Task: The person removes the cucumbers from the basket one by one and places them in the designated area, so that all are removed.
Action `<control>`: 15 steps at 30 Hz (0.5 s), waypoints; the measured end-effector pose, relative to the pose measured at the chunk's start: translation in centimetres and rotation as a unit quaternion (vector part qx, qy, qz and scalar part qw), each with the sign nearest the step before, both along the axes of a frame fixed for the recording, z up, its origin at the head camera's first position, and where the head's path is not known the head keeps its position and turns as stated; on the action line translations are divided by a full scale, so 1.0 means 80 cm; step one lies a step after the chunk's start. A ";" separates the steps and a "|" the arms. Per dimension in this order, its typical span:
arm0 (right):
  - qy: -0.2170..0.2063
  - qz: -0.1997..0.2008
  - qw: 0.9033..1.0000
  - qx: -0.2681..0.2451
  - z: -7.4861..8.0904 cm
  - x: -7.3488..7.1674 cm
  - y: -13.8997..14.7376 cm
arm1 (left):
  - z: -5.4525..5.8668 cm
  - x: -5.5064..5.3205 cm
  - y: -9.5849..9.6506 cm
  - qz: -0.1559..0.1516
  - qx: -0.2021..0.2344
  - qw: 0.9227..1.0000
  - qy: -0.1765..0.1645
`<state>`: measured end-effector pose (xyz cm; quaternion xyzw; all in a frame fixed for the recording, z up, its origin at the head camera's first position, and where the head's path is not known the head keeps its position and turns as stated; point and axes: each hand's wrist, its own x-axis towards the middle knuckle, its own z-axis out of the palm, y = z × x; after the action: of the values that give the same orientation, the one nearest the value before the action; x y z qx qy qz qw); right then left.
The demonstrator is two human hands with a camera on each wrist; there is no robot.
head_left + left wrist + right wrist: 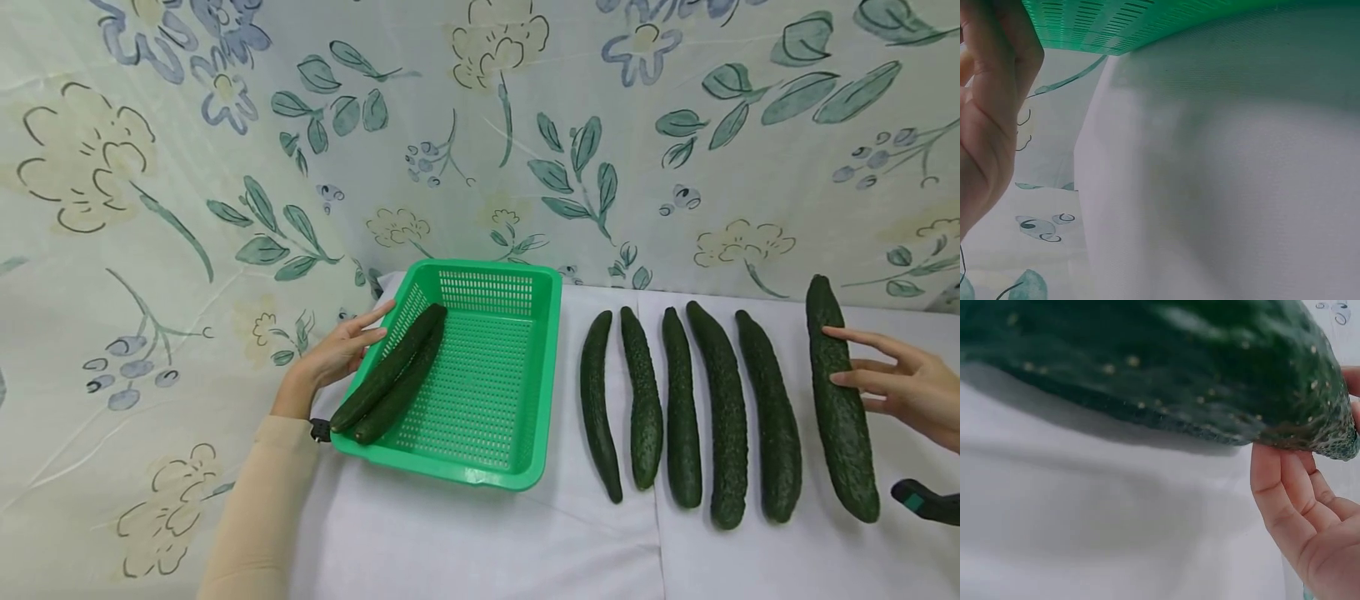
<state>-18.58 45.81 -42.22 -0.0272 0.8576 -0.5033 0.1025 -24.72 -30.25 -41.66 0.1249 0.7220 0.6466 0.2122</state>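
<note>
My right hand (903,379) grips a long dark green cucumber (840,408) at the right end of a row. In the right wrist view, the cucumber (1166,369) fills the top, with fingers (1282,494) beneath its far part. My left hand (337,350) touches the outer left wall of a green plastic basket (551,375), its fingers extended near the rim. Two cucumbers (408,367) lie side by side along the basket's left side. In the left wrist view, the hand (991,112) is beside the basket's slotted wall (1085,25); its fingertips are cut off.
Several cucumbers (681,408) lie lengthwise in a row between the basket and my right hand. A white cloth (465,542) covers the table. Behind and to the left hangs a flower-patterned cloth (450,125). A black strap end (926,502) shows near my right wrist.
</note>
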 end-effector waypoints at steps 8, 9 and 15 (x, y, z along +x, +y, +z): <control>-0.012 0.009 1.000 0.014 -0.014 0.001 0.013 | 0.001 0.001 0.001 0.008 -0.006 1.000 0.001; -0.016 0.011 1.000 0.015 -0.015 0.001 0.014 | 0.002 0.001 0.001 0.007 -0.007 1.000 0.001; -0.052 0.022 0.998 0.036 -0.020 -0.001 0.019 | 0.001 0.002 0.001 0.006 -0.002 1.000 0.001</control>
<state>-18.63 47.35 -43.79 -0.0160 0.8678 -0.4707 0.1588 -24.59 -30.14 -41.56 0.1211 0.7240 0.6465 0.2079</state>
